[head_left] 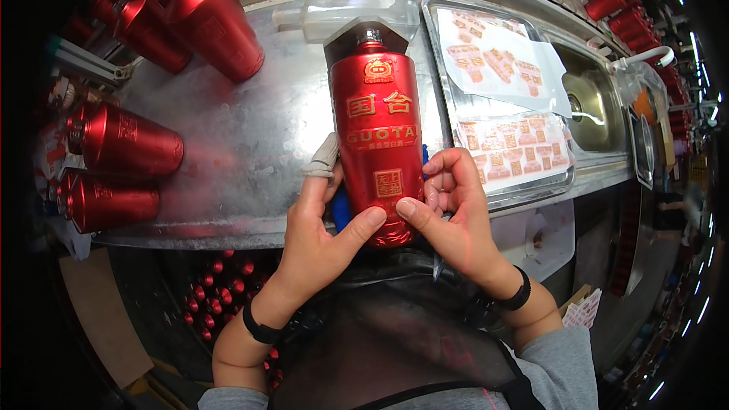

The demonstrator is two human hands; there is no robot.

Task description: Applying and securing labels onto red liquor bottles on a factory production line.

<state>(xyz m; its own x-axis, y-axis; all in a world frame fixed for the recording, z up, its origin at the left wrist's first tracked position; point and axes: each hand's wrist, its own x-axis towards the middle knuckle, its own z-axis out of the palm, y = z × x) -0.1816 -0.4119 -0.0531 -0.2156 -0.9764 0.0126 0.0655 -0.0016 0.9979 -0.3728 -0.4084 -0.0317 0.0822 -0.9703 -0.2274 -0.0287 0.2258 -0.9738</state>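
Over a silvery metal desk, left hand and right hand are gripping a glossy red bottle, gold emblems already on; two-o'clock white paper sheets are bearing more.

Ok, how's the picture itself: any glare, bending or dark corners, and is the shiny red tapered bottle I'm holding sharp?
Head view: the shiny red tapered bottle looks fairly sharp, with pale highlights; head view: glare whitens parts of the silver metal worktop; head view: fisheye distortion bows its far edge, and the corners fall to black; head view: small white lights glare along the right rim.
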